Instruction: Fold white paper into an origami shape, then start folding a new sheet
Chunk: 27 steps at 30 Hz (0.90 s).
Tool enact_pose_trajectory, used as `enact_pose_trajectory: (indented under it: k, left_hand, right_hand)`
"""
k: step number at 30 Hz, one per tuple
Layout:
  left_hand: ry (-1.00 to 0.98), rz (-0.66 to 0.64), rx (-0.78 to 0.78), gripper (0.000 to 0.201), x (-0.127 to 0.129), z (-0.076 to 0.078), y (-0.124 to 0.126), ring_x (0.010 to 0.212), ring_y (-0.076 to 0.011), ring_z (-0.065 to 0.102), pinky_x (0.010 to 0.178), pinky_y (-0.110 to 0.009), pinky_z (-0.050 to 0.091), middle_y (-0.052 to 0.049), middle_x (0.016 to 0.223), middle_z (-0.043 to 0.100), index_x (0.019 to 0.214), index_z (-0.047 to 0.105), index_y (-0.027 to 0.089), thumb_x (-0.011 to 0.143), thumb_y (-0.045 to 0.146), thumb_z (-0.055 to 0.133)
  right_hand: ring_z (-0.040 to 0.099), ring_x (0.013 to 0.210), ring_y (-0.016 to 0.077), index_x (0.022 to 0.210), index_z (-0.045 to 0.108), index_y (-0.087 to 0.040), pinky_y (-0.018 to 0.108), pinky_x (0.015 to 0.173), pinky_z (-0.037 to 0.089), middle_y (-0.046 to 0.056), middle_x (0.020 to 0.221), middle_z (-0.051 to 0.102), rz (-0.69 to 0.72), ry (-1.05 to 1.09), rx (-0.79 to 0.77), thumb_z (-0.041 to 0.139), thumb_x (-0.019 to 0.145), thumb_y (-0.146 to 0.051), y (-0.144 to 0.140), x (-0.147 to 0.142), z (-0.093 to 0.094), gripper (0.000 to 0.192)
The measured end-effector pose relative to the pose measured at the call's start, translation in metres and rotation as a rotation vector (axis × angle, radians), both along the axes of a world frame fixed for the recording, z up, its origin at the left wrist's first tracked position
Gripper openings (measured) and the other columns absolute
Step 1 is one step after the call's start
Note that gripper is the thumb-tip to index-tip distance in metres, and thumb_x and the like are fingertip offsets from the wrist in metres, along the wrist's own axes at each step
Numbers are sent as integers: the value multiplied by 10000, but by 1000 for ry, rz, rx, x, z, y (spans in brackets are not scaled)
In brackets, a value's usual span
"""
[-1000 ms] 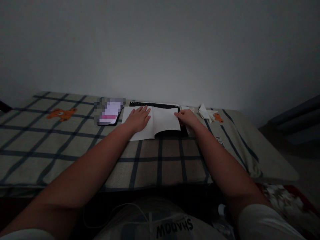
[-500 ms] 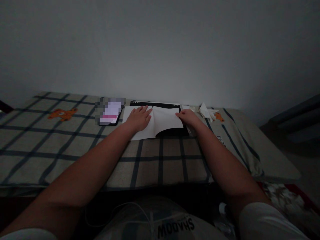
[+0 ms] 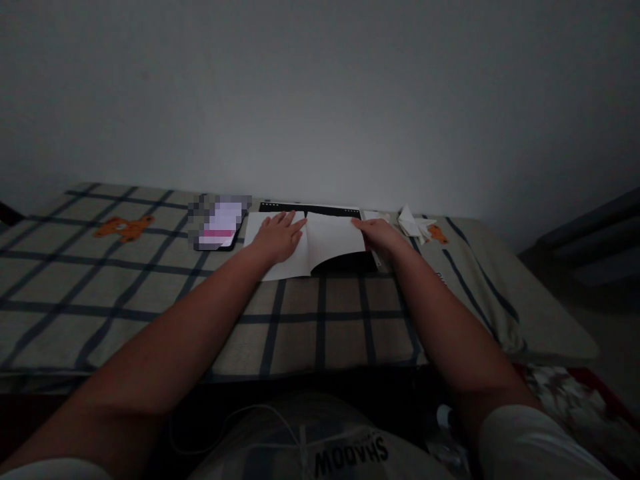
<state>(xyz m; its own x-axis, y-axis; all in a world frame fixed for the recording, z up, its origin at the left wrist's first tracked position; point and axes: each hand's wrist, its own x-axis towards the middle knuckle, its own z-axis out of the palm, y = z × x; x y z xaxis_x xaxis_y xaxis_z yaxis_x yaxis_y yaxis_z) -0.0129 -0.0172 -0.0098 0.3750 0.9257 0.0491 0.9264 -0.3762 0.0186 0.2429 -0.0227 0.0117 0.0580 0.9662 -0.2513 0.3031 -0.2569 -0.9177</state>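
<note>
The white paper sheet lies half folded on a flat black board. The left hand presses flat and open on it. The right hand pinches its lifted right edge. Under both grips spreads a soft checked bed cover.

Dim grey wall (checked bedding)

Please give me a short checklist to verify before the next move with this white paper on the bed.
1. Left hand lies flat on the white paper: ok.
2. Right hand holds the paper's right edge: ok.
3. Paper's near right part is lifted off the black board: ok.
4. Edges aligned: cannot tell.
5. Phone lies apart from the paper: ok.
6. Folded paper pieces out of the way: ok.
</note>
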Motion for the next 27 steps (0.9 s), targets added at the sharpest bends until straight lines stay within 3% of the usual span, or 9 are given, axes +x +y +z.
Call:
enact_pose_trajectory:
  k: [13,20,24,27]
  left_hand:
    - [-45,2,14,586,-3,-7,2,1508,-307,214,1180,-538,224,-97,1642,232,1549,319,233,1024,464,197]
    - [-32,-23,38,587,-5,-6,0,1503,-316,226,1177,-533,231,-120,1638,235,1541,336,217,1022,475,243]
    - [-24,-34,128,535,1,0,-6,1478,-339,275,1172,-555,235,-135,1615,294,1455,477,182,1013,440,322]
    - [-23,-39,174,466,6,1,-9,1443,-291,350,1187,-504,241,-110,1548,429,1387,549,183,1013,361,334]
  right_hand:
    - [637,524,132,693,678,-141,226,519,538,77,637,708,156,121,-162,672,866,-200,-9,10,1,183]
    - [587,514,88,668,622,-154,192,529,490,28,626,667,42,289,-67,583,841,-50,-13,11,-13,206]
    - [493,431,73,638,573,-169,194,443,398,-17,541,586,22,205,40,557,884,-136,-13,10,-19,249]
    - [461,399,81,615,559,-177,210,411,361,-19,499,560,11,107,75,540,908,-193,-13,9,-20,293]
